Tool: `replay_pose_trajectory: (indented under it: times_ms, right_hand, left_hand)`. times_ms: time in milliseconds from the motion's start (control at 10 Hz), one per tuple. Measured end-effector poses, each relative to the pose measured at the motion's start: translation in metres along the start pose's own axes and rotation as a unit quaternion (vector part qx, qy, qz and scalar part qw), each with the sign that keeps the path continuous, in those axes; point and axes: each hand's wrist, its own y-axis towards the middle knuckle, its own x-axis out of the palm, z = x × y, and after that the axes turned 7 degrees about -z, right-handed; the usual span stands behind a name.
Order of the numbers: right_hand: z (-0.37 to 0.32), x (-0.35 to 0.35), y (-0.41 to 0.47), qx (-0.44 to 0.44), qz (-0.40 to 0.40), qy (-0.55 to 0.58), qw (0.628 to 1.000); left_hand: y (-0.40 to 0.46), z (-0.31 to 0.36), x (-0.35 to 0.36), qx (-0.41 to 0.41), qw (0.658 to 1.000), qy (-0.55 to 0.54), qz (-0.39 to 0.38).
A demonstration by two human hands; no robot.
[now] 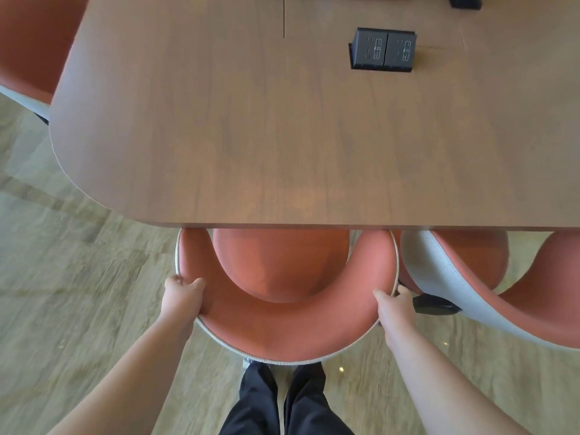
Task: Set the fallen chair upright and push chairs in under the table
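At the table (282,136) edge, each hand (185,295) (396,304) grips the chair (282,328) backrest.

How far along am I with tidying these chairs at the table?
Done: no chair in view is lying down. In hand: left hand and right hand grip the middle chair, seat partly under the table. Left: the right chair still sticks out.

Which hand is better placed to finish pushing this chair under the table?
Neither alone: left hand and right hand grip opposite sides of the chair's backrest, seat partly under the table. Both push evenly.
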Motion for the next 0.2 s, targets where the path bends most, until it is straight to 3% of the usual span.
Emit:
replay_pose_trajectory:
  times_ms: [200]
  right_hand:
    - [-0.020,-0.019,-0.063,-0.116,0.004,-0.003,0.993]
  left_hand:
    - [-0.064,0.033,-0.016,0.104,0.994,-0.033,-0.029]
